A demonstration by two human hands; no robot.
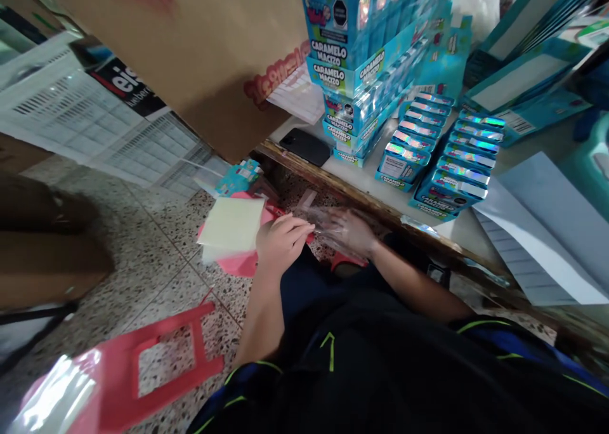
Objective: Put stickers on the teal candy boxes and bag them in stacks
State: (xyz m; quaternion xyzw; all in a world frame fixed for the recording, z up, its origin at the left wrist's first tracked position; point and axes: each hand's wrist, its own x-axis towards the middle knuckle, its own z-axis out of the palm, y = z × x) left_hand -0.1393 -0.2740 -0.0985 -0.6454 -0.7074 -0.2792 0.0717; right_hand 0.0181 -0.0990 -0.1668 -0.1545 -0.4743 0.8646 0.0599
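My left hand point(284, 242) is above my lap, its fingers together and pinching the edge of a clear plastic bag point(328, 230). The bag stretches across to my right hand point(353, 232), which is blurred and seems to be in or behind the clear film, so its finger pose is unclear. Just left of my left hand lies a stack of pale yellow sheets point(233, 221) on a pink-red stool seat point(240, 266). Something red shows beneath the hands, partly hidden.
On the table at the right stand stacked blue candy boxes point(352, 72), two rows of smaller blue packs point(451, 174), a black phone point(304, 146) and white paper point(547, 224). A cardboard box point(204, 59) overhangs ahead. White crates point(109, 123) and a red stool point(143, 370) are left.
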